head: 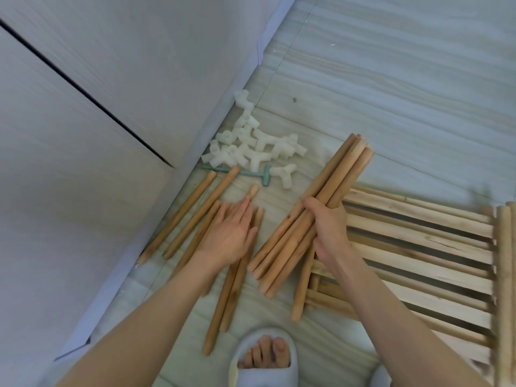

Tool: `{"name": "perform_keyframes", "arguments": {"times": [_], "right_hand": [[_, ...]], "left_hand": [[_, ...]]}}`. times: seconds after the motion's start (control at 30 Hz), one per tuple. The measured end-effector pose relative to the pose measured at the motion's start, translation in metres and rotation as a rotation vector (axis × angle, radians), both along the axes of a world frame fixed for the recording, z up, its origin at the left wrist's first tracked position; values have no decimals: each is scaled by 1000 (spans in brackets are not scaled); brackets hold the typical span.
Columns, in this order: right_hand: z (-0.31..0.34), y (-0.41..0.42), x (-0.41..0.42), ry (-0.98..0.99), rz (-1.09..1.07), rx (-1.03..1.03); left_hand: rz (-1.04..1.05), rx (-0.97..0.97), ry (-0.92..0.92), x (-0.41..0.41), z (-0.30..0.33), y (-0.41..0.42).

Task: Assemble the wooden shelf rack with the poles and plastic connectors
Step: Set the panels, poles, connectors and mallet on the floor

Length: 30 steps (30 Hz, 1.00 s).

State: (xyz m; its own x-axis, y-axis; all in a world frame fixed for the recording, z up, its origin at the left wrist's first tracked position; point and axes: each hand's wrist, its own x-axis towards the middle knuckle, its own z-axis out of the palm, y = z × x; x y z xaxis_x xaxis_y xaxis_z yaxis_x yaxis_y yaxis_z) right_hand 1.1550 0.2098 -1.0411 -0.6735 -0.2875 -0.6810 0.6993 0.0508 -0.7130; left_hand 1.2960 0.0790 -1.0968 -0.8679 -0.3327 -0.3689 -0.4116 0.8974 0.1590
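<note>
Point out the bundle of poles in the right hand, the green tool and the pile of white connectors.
bundle of poles (pixel 332 188), head view, mid-shaft above the fist.
green tool (pixel 252 173), head view, on its handle.
pile of white connectors (pixel 252 148), head view, centre of the heap.

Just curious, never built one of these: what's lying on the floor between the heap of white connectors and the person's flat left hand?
In the head view, a teal T-shaped tool and the tips of loose wooden poles.
</note>
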Motion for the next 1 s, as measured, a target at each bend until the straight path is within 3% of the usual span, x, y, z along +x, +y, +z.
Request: {"name": "perform_keyframes", "arguments": {"times": [0.2,0.37,0.57,0.67,0.83,1.0], "right_hand": [[-1,0,10,-27,47,-8],[1,0,18,-48,127,8],[-5,-6,32,-174,126,16],[-11,-11,43,-236,96,32],[-18,-22,70,-369,43,81],[-27,-35,87,-412,56,137]], "left_hand": [[85,-37,-100,62,-2,18],[133,5,-182,66,-6,25],[95,11,-116,57,-3,3],[199,27,-12,59,-1,-19],[346,124,-25,74,4,-37],[400,-45,-76,106,3,-21]]}}
